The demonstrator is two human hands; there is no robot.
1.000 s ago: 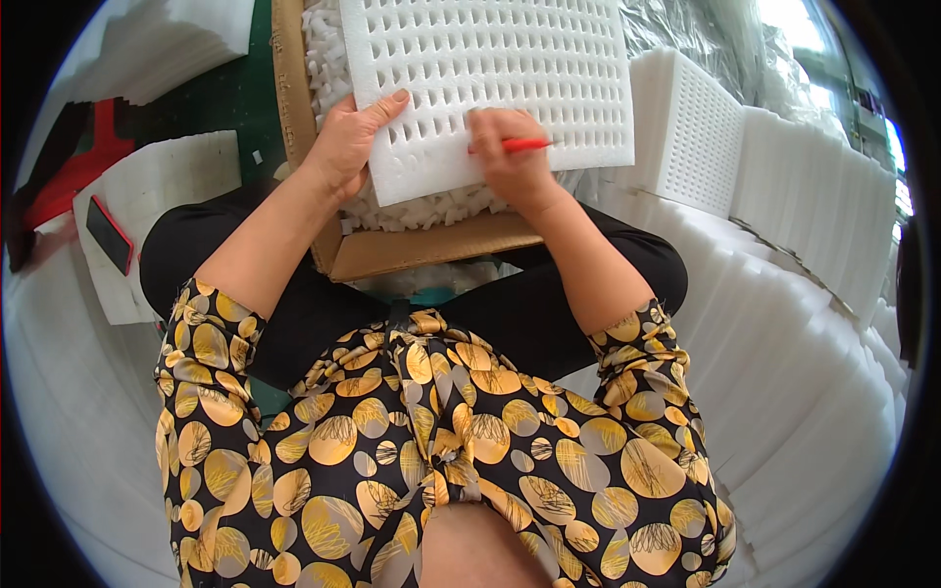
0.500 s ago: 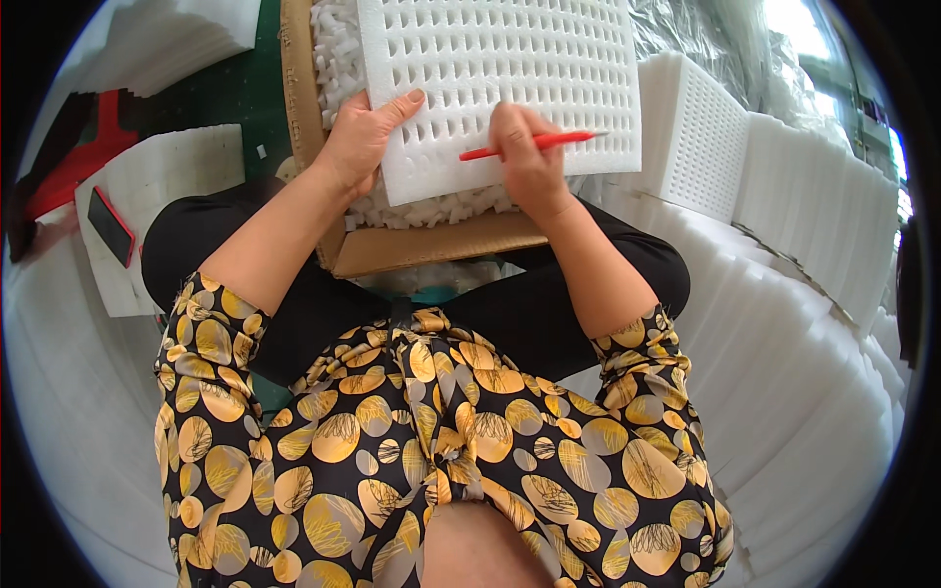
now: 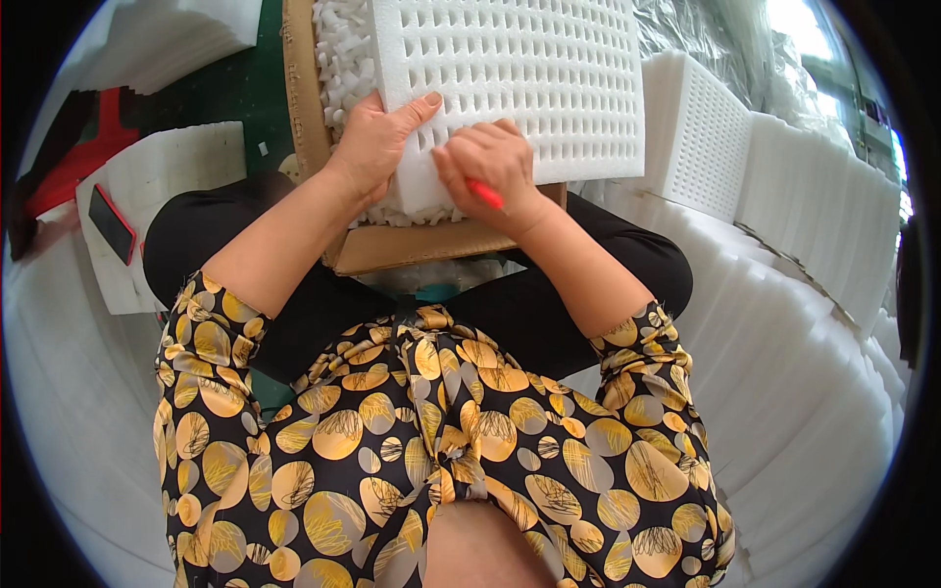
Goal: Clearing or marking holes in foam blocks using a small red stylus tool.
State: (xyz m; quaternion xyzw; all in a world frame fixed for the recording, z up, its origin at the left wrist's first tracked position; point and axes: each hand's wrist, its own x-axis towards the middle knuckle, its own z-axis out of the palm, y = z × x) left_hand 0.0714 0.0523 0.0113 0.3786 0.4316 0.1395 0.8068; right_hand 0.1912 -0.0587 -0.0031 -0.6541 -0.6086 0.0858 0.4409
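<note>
A thick white foam block (image 3: 520, 78) with rows of small slots leans over an open cardboard box in front of me. My left hand (image 3: 377, 147) clasps its near left edge, thumb on the slotted face. Closed in a fist, my right hand (image 3: 490, 171) rests at the block's lower left rows. From that fist pokes the end of a slim red-handled tool (image 3: 484, 194); its tip is hidden by the hand. Small white foam bits (image 3: 343, 73) fill the box beside and under the block.
The cardboard box (image 3: 412, 245) stands between my crossed legs. Another slotted foam block (image 3: 701, 142) and stacked white foam sheets (image 3: 774, 363) are at right. At left, a red-edged phone (image 3: 112, 224) lies on a foam piece (image 3: 186, 167). Clear plastic film (image 3: 696, 44) is heaped at the back right.
My right hand has moved left across the block to its lower left area and turned, so the red tool's tip no longer shows. The block has shifted slightly right, with my left hand on it.
</note>
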